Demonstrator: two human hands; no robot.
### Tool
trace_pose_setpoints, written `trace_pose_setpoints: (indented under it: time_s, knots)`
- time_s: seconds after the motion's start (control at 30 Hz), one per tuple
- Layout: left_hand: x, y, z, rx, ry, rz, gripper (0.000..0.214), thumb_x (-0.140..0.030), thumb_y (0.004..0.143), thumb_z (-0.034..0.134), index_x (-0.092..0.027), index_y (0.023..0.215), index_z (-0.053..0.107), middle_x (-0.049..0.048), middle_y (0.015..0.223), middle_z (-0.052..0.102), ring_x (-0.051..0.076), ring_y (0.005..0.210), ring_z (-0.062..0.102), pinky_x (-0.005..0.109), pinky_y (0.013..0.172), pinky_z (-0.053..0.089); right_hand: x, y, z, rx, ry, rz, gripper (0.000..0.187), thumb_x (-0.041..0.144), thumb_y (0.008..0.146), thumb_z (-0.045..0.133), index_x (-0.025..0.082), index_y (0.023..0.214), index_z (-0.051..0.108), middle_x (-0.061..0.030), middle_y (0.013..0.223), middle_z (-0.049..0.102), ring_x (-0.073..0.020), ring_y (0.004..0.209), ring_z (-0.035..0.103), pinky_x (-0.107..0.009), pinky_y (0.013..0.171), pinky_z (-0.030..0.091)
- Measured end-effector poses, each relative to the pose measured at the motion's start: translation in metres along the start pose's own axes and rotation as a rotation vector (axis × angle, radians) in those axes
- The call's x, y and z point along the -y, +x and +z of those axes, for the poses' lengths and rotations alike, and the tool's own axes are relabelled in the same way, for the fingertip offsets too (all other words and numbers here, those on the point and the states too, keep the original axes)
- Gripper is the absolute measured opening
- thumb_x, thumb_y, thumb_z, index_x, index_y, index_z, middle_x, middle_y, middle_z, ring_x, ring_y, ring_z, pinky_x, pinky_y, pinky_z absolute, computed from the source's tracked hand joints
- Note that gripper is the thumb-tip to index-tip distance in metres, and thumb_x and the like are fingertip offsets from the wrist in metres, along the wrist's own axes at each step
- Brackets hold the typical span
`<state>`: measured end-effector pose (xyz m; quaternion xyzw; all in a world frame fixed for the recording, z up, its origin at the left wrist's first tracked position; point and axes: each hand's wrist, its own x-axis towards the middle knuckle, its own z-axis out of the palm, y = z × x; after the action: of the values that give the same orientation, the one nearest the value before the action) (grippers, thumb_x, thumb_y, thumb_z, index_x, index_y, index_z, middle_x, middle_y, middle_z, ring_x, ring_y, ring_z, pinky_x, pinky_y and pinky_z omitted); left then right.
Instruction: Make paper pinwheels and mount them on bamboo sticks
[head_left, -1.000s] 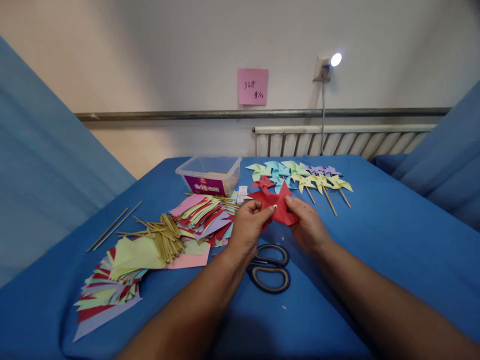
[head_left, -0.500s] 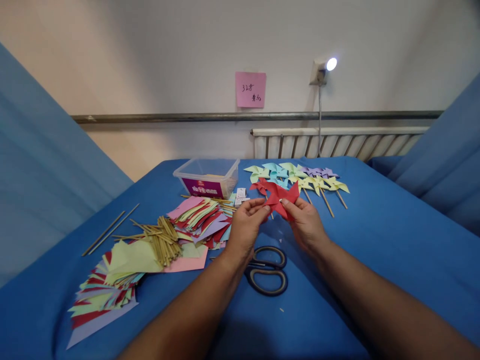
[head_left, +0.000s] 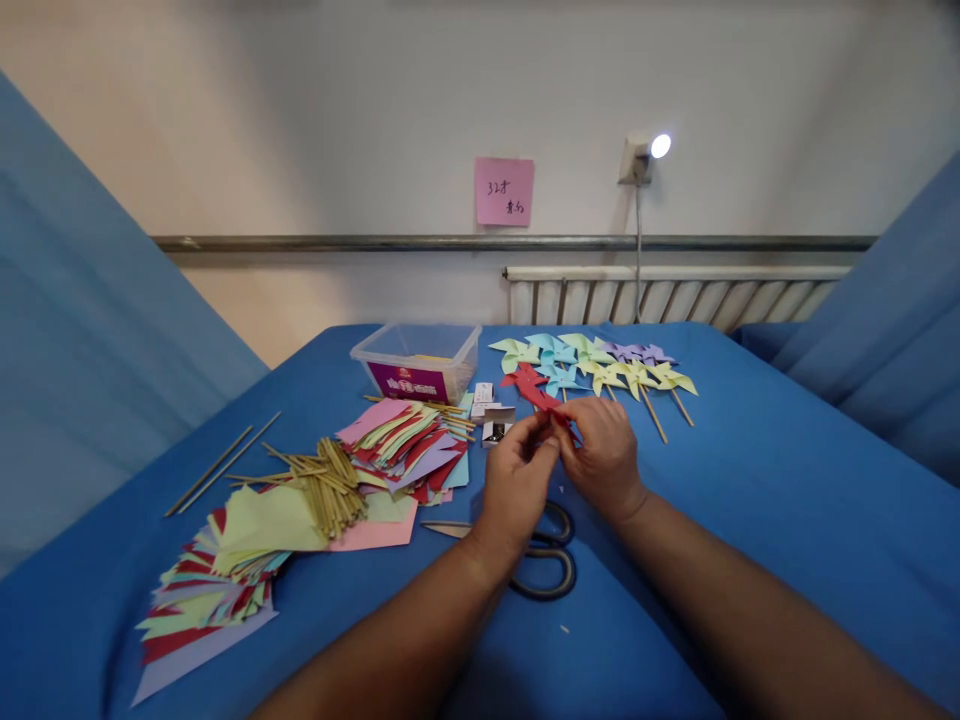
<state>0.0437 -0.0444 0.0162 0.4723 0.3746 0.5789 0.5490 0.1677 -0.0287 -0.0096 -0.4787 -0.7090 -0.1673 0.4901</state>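
My left hand (head_left: 519,480) and my right hand (head_left: 602,452) are pinched together over the blue table (head_left: 765,480). Between their fingertips sits a folded red paper pinwheel (head_left: 555,415), mostly hidden by my fingers. A second red pinwheel (head_left: 525,383) lies just beyond it. Black-handled scissors (head_left: 541,562) lie under my wrists. A small open box (head_left: 496,424) stands left of my fingers.
Finished pastel pinwheels on sticks (head_left: 600,365) lie in a row at the back. A clear plastic tub (head_left: 418,361), stacks of cut coloured paper (head_left: 401,445) (head_left: 217,570) and a heap of bamboo sticks (head_left: 326,480) fill the left side. Blue screens stand at both sides.
The red pinwheel was spread open between my hands. Now my hands have come together and closed over it, so little of it shows. The small box has come into view.
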Motion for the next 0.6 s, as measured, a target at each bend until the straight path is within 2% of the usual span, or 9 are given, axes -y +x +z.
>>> trace_pose_setpoints:
  time_s: [0.17,0.33,0.5,0.6]
  knots:
    - [0.0,0.005,-0.004,0.036,-0.13,-0.021,0.022,-0.02,0.068,0.075,-0.016,0.09,0.074,0.0047,0.094,0.074,0.019,0.092,0.066,0.029,0.09,0.048,0.006,0.0,-0.001,0.023,-0.062,-0.098,0.016,0.021,0.094,0.051,0.019,0.104,0.063,-0.0095,0.097,0.07,-0.0228,0.087,0.06,-0.038,0.077,0.039]
    - [-0.004,0.011,-0.007,-0.009,-0.307,-0.092,0.024,-0.023,0.066,0.078,-0.015,0.087,0.074,0.0057,0.089,0.075,0.018,0.087,0.067,0.029,0.086,0.049,0.018,0.001,-0.008,0.127,-0.07,-0.11,0.032,0.025,0.094,0.053,0.019,0.124,0.06,-0.0115,0.108,0.066,-0.026,0.096,0.058,-0.04,0.079,0.04]
    - [-0.006,0.017,-0.012,-0.101,-0.376,-0.147,0.019,-0.026,0.064,0.082,-0.013,0.074,0.071,0.0032,0.073,0.071,0.013,0.07,0.064,0.025,0.072,0.049,0.027,0.003,-0.015,0.217,-0.012,-0.115,0.039,0.03,0.093,0.055,0.02,0.13,0.058,-0.0115,0.112,0.065,-0.0275,0.099,0.056,-0.043,0.081,0.04]
    - [-0.007,0.02,-0.014,-0.15,-0.384,-0.169,0.021,-0.026,0.061,0.084,-0.013,0.069,0.069,0.0013,0.066,0.069,0.012,0.063,0.062,0.024,0.066,0.048,0.027,0.002,-0.018,0.234,0.064,-0.12,0.036,0.031,0.093,0.056,0.022,0.127,0.061,-0.01,0.108,0.066,-0.026,0.094,0.057,-0.043,0.078,0.041]
